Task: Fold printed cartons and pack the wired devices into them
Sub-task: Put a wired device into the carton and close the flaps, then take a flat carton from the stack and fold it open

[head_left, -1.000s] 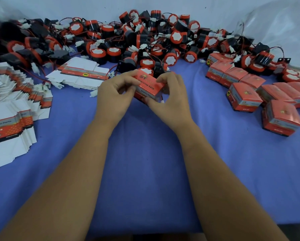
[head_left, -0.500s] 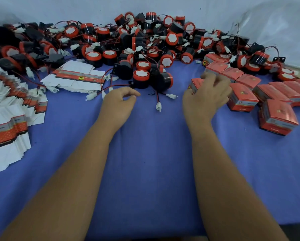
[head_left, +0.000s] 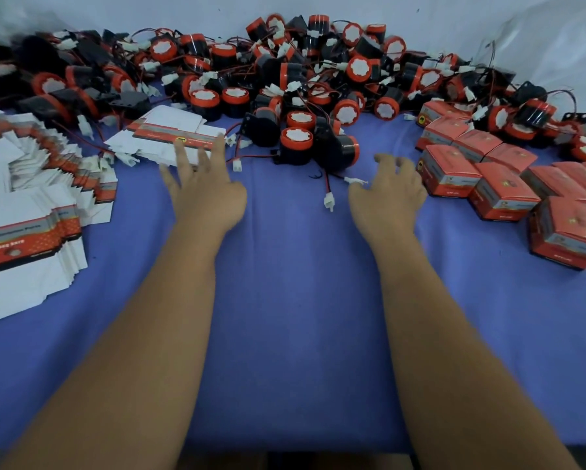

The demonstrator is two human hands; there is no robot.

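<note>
A blue cloth, soft and faintly napped, covered the whole work surface under both forearms. Beyond the hands a long heap of wired devices stretched across the far edge: squat black cylinders with glossy orange-red rims and white scalloped faces, tangled with thin red and black wires and small white plastic plugs. Left of the left hand lay a fanned spread of flat cartons, thin white card with orange-red and grey printed bands, their edges overlapping like shingles. Right of the right hand sat a cluster of folded cartons, boxy and sharp-cornered, orange-red on top with grey and black side panels, packed close together and touching. Just beyond the left hand's fingertips rested a smaller stack of flat cartons, the same white card with a printed strip across it. Between the two hands, slightly farther away, stood the nearest device, and its wire trailed toward the person to a white connector lying just left of the right hand.

The left hand was spread wide, fingers straight and fanned, reaching toward the smaller stack; its fingertips overlapped that stack's near edge, though actual contact could not be told. It held nothing. The right hand was loosely open with fingers slightly bent, holding nothing, close beside the nearest folded carton but apparently apart from it.
</note>
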